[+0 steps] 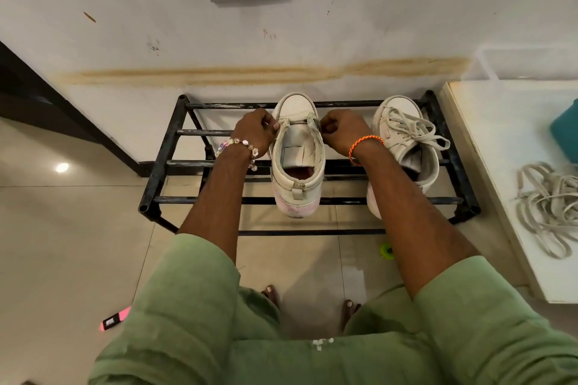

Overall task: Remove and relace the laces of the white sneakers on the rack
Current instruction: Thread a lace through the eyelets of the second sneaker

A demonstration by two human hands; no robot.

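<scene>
Two white sneakers stand on a black metal rack [162, 162] against the wall. The left sneaker [297, 166] is nearly unlaced, with its tongue bare and one lace span [296, 121] across the lowest eyelets near the toe. My left hand [255, 131] pinches the lace at the shoe's left edge. My right hand [342, 131] pinches it at the right edge. The right sneaker [403, 141] is fully laced and tied, partly hidden by my right forearm. A loose lace [550, 212] lies bunched on the white surface to the right.
A white low table [488, 166] stands right of the rack, with a teal object [566, 134] on it. On the tiled floor lie a pink marker [114, 319] at the left and a green round object [387, 250] under the rack. My bare feet [272, 294] are close to the rack.
</scene>
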